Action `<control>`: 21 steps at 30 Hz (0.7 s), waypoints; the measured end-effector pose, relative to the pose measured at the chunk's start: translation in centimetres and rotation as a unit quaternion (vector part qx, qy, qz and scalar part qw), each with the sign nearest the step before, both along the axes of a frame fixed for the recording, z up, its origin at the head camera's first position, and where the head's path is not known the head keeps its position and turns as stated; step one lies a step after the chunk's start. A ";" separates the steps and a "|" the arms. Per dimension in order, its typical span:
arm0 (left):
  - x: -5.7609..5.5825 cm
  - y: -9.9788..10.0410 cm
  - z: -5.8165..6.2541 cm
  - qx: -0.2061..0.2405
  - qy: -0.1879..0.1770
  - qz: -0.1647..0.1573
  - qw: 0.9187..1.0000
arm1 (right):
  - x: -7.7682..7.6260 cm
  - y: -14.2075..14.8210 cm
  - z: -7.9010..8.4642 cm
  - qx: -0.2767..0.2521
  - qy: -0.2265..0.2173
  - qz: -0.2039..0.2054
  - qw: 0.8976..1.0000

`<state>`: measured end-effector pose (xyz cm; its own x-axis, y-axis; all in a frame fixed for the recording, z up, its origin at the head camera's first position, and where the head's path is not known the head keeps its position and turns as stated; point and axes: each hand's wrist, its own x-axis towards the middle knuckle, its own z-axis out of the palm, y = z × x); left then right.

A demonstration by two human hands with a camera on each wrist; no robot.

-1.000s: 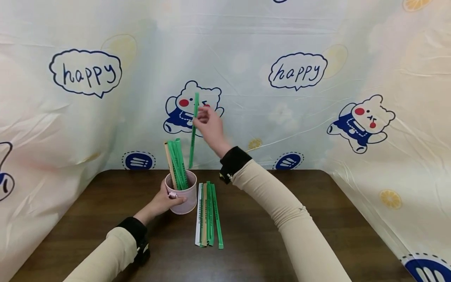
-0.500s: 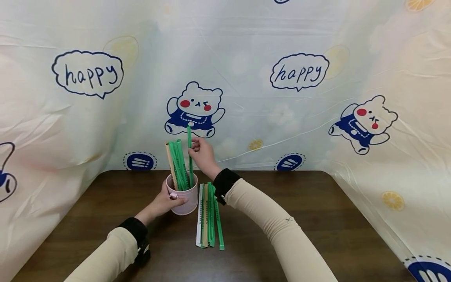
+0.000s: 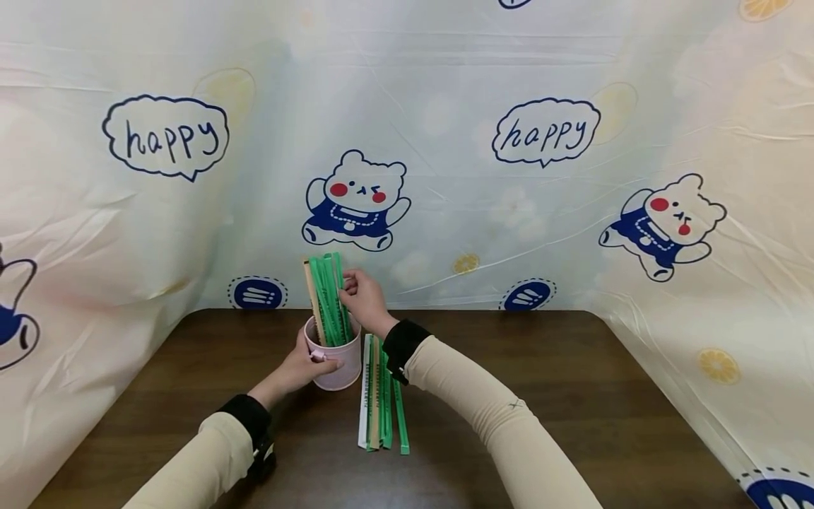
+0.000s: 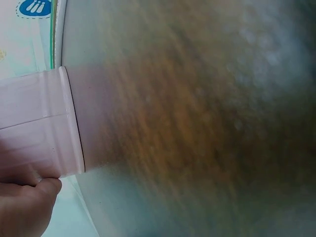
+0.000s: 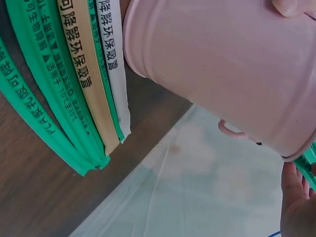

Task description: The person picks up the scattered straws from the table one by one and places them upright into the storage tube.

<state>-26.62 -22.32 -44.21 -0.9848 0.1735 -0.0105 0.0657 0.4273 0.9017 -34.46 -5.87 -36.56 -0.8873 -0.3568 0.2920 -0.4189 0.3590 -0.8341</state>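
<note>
one pink bucket point(image 3: 340, 371), smooth-walled, round and slightly glossy, with a rolled rim and a small loop point(image 5: 231, 132) on its side, stands on a brown wood-grain table point(image 3: 509, 417). left hand point(image 3: 299, 369) grips the bucket's left side, thumb laid across its front; its other fingers are mostly hidden. right hand point(image 3: 365, 300), above the bucket's right rim, has thumb and fingers curled, pinching a green straw point(image 3: 338, 279) whose lower end is inside the bucket; firmness of pinch cannot be told. other green straws point(image 3: 324, 293) and one tan straw point(image 3: 311, 283) lean in the bucket, tops well above its rim.

just right of the bucket lies a row of slim, flat-ended wrapped straws: white wrapper point(image 5: 113, 64), tan wrapper point(image 5: 84, 74) reading "可降解环保吸管", and green wrappers point(image 5: 39, 79), one reading "pla聚乳酸可降". behind the bucket, a creased backdrop point(image 3: 458, 212) bears "happy" twice in cloud outlines.
</note>
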 end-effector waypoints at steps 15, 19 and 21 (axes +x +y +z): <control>0.2 0.4 0.1 0.013 0.003 -0.002 1.000 | 0.1 1.5 -0.8 -0.010 -0.041 0.013 0.999; 0.2 0.3 0.0 0.010 0.001 0.002 1.000 | -0.8 2.8 -1.0 -0.017 -0.031 0.003 0.999; 0.2 0.1 -0.2 0.009 0.001 0.001 1.000 | -1.1 3.7 -1.2 -0.015 -0.027 -0.005 1.000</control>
